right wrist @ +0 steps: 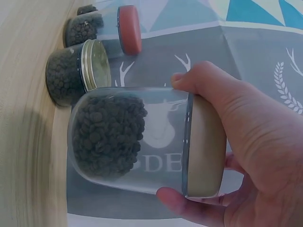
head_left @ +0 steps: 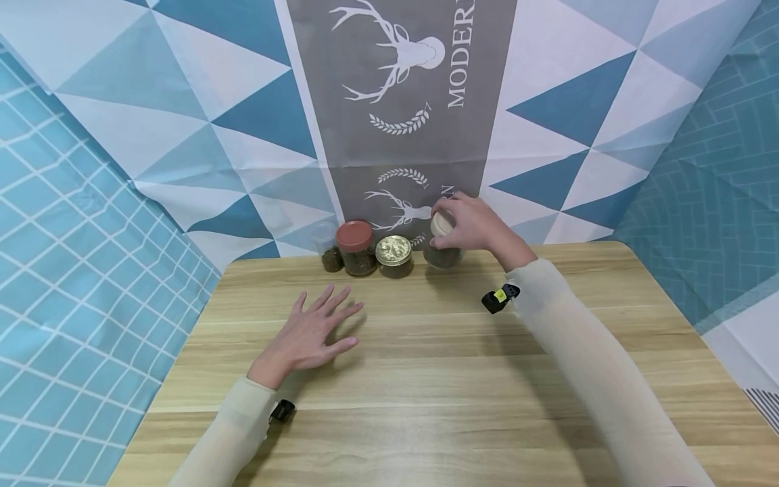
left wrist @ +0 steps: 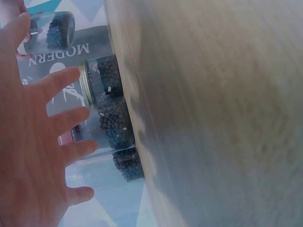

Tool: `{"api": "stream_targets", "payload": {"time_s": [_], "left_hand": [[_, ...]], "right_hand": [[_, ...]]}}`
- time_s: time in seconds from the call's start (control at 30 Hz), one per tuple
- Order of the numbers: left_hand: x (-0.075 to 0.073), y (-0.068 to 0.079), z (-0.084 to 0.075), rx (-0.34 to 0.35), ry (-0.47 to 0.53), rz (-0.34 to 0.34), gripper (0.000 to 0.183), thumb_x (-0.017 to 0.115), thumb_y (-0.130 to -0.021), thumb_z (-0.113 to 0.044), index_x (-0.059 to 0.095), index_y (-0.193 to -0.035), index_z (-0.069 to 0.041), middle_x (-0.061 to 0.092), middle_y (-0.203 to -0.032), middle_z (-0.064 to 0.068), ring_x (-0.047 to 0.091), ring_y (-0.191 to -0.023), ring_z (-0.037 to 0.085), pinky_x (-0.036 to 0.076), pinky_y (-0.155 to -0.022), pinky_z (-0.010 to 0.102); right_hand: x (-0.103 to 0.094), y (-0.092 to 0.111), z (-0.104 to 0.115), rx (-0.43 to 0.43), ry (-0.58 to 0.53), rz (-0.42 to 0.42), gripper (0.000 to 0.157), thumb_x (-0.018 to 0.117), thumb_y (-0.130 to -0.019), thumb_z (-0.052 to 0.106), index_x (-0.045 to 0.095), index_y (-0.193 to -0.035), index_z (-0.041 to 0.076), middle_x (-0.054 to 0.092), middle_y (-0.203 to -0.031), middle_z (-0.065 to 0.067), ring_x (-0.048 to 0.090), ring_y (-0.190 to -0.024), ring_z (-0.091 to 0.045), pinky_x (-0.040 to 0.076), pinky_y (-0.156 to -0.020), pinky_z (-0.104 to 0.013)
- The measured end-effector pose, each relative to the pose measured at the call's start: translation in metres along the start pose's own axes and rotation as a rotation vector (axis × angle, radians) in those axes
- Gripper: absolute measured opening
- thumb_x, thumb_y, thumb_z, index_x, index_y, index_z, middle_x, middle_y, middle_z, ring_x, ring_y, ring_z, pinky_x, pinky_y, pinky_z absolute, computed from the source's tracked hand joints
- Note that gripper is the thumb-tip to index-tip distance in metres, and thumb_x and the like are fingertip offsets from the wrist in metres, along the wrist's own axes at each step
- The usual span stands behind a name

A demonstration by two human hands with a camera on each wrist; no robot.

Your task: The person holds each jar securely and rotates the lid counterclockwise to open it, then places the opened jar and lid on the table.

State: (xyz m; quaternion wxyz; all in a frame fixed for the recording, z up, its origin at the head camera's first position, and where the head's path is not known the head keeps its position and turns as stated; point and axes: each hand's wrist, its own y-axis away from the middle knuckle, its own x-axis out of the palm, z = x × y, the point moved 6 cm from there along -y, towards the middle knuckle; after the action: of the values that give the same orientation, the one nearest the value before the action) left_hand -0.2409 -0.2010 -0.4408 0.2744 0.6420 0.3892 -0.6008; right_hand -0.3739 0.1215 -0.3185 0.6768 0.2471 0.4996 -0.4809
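Note:
My right hand [head_left: 468, 223] grips a clear jar [right wrist: 132, 142] by its beige lid [right wrist: 206, 146], thumb on one side and fingers on the other. Dark pellet-like pieces fill roughly half of that jar, and in the left wrist view its base is raised off the table. To its left stand a short jar with a gold lid [head_left: 393, 250], a jar with a red lid [head_left: 355, 237] and a clear container [head_left: 328, 247], each with dark pieces inside. My left hand [head_left: 310, 331] is spread over the table in front of them, fingers apart, holding nothing.
The jars line the back edge of the wooden table [head_left: 389, 379], close to a patterned cloth backdrop [head_left: 420, 149]. Blue tiled-pattern sheets hang at the left [head_left: 79, 270] and right [head_left: 700, 223]. Both wrists wear small black devices.

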Motion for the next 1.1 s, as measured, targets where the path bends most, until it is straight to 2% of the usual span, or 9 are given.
{"api": "stream_targets", "payload": {"time_s": [0.17, 0.43, 0.73, 0.97, 1.1], "left_hand": [[0.002, 0.0, 0.002, -0.007, -0.008, -0.004, 0.072, 0.061, -0.106, -0.06, 0.054, -0.168, -0.026, 0.042, -0.182, 0.014, 0.039, -0.169, 0.049, 0.029, -0.129, 0.087], [-0.003, 0.003, 0.001, -0.039, -0.02, -0.003, 0.078, 0.067, -0.102, -0.063, 0.053, -0.169, -0.025, 0.045, -0.18, 0.017, 0.045, -0.166, 0.048, 0.042, -0.125, 0.081], [-0.015, 0.001, 0.002, -0.061, -0.101, -0.131, 0.078, 0.074, -0.098, -0.06, 0.059, -0.164, -0.021, 0.06, -0.169, 0.016, 0.059, -0.153, 0.046, 0.05, -0.119, 0.074], [-0.021, 0.003, 0.006, -0.079, -0.048, -0.25, 0.084, 0.078, -0.093, -0.058, 0.055, -0.166, -0.022, 0.059, -0.168, 0.02, 0.062, -0.148, 0.046, 0.052, -0.115, 0.074], [-0.021, 0.003, 0.007, -0.088, -0.006, -0.286, 0.089, 0.079, -0.091, -0.06, 0.051, -0.168, -0.025, 0.057, -0.168, 0.021, 0.059, -0.151, 0.045, 0.051, -0.116, 0.075]], "right_hand": [[0.0, 0.003, -0.001, -0.001, -0.01, -0.015, 0.062, 0.086, -0.09, 0.043, 0.07, -0.143, 0.016, 0.064, -0.143, -0.021, 0.062, -0.116, -0.042, 0.057, -0.093, -0.059], [0.005, 0.009, -0.009, 0.02, -0.053, -0.04, 0.066, 0.085, -0.091, 0.043, 0.069, -0.148, 0.015, 0.063, -0.145, -0.022, 0.061, -0.114, -0.041, 0.052, -0.097, -0.06], [0.01, 0.02, -0.01, 0.013, -0.118, -0.111, 0.062, 0.087, -0.088, 0.044, 0.071, -0.143, 0.019, 0.064, -0.14, -0.019, 0.059, -0.111, -0.041, 0.05, -0.09, -0.054], [0.009, 0.027, -0.006, 0.004, -0.157, -0.167, 0.058, 0.089, -0.088, 0.042, 0.072, -0.139, 0.021, 0.064, -0.137, -0.019, 0.058, -0.114, -0.043, 0.05, -0.089, -0.054], [0.012, 0.032, -0.005, 0.002, -0.183, -0.174, 0.058, 0.091, -0.088, 0.041, 0.073, -0.139, 0.021, 0.064, -0.136, -0.018, 0.057, -0.114, -0.041, 0.048, -0.089, -0.051]]}}
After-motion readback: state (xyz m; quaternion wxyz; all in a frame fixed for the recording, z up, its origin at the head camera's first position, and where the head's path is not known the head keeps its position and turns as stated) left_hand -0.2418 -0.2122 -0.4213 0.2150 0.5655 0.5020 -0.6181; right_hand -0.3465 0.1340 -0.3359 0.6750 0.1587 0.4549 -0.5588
